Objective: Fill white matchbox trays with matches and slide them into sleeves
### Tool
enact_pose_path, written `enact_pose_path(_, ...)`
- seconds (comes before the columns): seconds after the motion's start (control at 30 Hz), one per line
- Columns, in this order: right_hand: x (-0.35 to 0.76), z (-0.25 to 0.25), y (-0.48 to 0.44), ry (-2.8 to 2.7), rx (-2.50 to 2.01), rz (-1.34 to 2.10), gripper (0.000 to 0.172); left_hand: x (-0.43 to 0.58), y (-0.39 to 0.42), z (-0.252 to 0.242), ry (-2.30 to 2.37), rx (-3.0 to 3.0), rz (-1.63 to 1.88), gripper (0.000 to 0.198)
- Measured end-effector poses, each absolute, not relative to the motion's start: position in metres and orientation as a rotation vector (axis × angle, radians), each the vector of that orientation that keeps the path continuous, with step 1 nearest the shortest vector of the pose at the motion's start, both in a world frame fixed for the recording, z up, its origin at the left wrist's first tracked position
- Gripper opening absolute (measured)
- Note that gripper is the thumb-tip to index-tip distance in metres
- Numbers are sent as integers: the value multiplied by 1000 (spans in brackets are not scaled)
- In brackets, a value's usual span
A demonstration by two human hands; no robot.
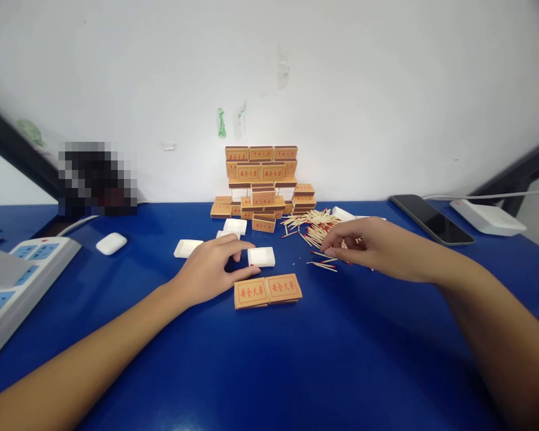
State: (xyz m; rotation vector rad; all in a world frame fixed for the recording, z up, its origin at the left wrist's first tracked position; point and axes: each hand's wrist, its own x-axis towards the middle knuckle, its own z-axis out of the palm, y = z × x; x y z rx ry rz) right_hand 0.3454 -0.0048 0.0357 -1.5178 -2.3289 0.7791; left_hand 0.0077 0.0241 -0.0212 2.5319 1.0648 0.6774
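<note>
White tray (pixel 261 257), half-open left hand (pixel 211 266) touching

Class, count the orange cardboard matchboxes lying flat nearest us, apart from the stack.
2. The left orange cardboard matchbox lies beside the left hand; the right orange cardboard matchbox touches its side. None seems hidden there.
</note>
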Motion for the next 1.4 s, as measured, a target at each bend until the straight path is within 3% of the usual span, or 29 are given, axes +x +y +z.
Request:
enact_pose_path(0.33,340,21,-4,-2418,-1590,669,10,8,24,-21,1070,2528,671,33)
enact_pose_path(0.77,339,40,-19,-2077,-1542,929,28,7,25,-23,1075,2536,663,33)
enact_pose_path(1.1,354,-23,-72,-1761,-1748,586,41,7,24,-23,1086,2518,647,33)
enact_pose_path(1.4,347,-27,-62,-1910,-1666,434,28,7,24,-22,1095,2518,638,33)
